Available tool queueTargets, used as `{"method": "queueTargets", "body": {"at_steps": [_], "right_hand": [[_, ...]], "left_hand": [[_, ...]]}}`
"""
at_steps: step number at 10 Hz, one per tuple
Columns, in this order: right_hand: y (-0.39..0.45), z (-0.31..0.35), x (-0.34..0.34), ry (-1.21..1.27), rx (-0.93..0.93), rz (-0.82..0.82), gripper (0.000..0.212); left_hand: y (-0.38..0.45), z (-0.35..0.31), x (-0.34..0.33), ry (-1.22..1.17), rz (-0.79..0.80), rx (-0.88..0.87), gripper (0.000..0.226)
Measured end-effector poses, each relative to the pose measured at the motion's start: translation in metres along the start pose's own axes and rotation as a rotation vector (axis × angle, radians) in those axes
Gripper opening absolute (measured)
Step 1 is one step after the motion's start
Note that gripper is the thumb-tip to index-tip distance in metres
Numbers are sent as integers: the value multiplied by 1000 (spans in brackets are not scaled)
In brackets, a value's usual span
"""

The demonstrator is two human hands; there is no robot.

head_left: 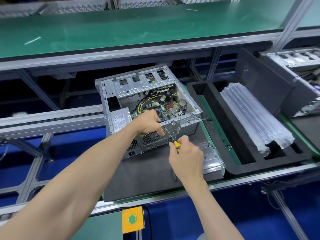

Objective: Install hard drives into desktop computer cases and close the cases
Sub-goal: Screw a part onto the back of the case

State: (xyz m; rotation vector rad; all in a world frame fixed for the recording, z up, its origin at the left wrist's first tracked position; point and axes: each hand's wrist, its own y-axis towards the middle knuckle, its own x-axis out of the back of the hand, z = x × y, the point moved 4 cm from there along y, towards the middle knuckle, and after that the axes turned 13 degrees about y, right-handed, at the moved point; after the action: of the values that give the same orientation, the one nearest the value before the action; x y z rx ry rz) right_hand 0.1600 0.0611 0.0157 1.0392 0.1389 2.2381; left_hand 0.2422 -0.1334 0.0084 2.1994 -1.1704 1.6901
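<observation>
An open computer case lies on its side on a dark grey mat at a workbench, with its side panel off and its circuit board, coloured wires and silver power supply showing inside. The person's left hand rests over the near top edge of the case, fingers curled down over the metal rim and onto the back panel, gripping it just beside the round fan grille. The right hand sits below and to the right of those fingers, pinching a yellow-handled screwdriver between thumb and fingertips. The thin metal shaft runs up and to the left from the right fingers, and its tip meets the back panel right next to the left fingertips. No hard drive can be made out in or around the case from this angle. Just right of the right hand a clear plastic tray lies on the mat. Farther right sits a black foam tray holding a long stack of clear plastic packaging. Below the hands, on the bench front, is a yellow box with a green button.
</observation>
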Motion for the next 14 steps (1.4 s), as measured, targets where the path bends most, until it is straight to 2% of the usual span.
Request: {"method": "queueTargets", "body": {"at_steps": [1, 2, 3, 4, 5, 6, 7, 8, 9, 10, 11, 12, 13, 14], "right_hand": [[2, 0, -6, -73, 96, 36, 22], [8, -25, -10, 787, -742, 77, 29], [7, -26, -13, 1163, -1072, 89, 31], [9, -11, 3, 209, -244, 82, 26], [-3, 10, 1, -200, 256, 28, 23], [7, -7, -5, 281, -317, 83, 19], [1, -19, -16, 1161, -1088, 101, 21], [5, -19, -8, 902, -878, 141, 22], [3, 4, 4, -111, 57, 36, 21], [0, 9, -4, -205, 220, 74, 22], [9, -15, -7, 417, -435, 151, 26], [3, -25, -16, 1219, -1079, 179, 27], [10, -23, -6, 797, -760, 226, 28], [6, 0, 6, -171, 154, 70, 24]], "left_hand": [[1, 1, -1, -17, -3, 4, 70], [0, 2, -1, -19, 3, 4, 67], [0, 1, -2, -14, 0, -3, 68], [0, 0, -1, -13, -5, -16, 68], [0, 0, 0, -9, -7, -19, 69], [1, 1, -1, 1, -9, -25, 70], [1, 2, -1, 0, -4, -30, 68], [1, 1, -2, -4, 4, -35, 69], [1, 1, -1, -2, -6, -29, 70], [3, 2, -2, -6, -2, -34, 70], [3, 3, -2, -8, -6, -41, 71], [3, 2, -2, -1, -12, -57, 72], [2, 2, -1, 7, -22, -61, 70], [4, 3, -2, 20, -27, -61, 70]]}}
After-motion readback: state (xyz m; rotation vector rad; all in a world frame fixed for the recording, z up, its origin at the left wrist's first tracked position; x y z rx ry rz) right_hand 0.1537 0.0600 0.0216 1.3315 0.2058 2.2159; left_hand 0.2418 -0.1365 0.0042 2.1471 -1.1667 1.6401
